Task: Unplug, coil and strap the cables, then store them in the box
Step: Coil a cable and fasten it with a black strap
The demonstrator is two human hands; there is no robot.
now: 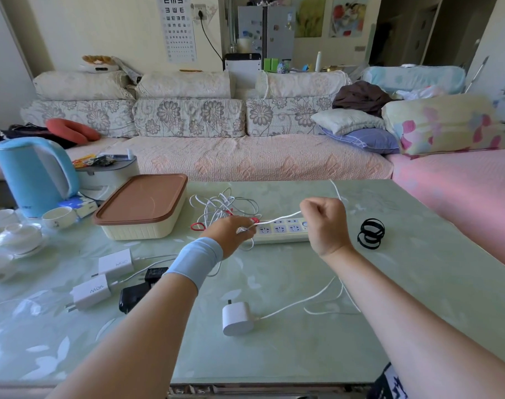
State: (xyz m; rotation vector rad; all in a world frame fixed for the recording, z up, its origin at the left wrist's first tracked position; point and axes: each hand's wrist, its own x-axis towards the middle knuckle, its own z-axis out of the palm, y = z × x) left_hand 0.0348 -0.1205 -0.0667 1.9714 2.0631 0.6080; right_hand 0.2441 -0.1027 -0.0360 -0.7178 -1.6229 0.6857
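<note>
A white cable (277, 219) runs taut between my two hands above the white power strip (283, 230). My left hand (231, 234) pinches one end of it; my right hand (324, 226) is closed in a fist around it. The cable trails down to a white charger (236, 318) lying near the table's front. A tangle of white and red cables (221, 207) lies behind the strip. The cream box with a brown lid (143, 205) stands shut at the left. Black straps (371, 233) lie right of the strip.
Two white adapters (101, 277) and a black adapter (139, 292) lie at front left. A blue kettle (35, 175), cups and a teapot (15, 234) crowd the table's left edge. A sofa (216, 145) runs behind the glass table (418, 269).
</note>
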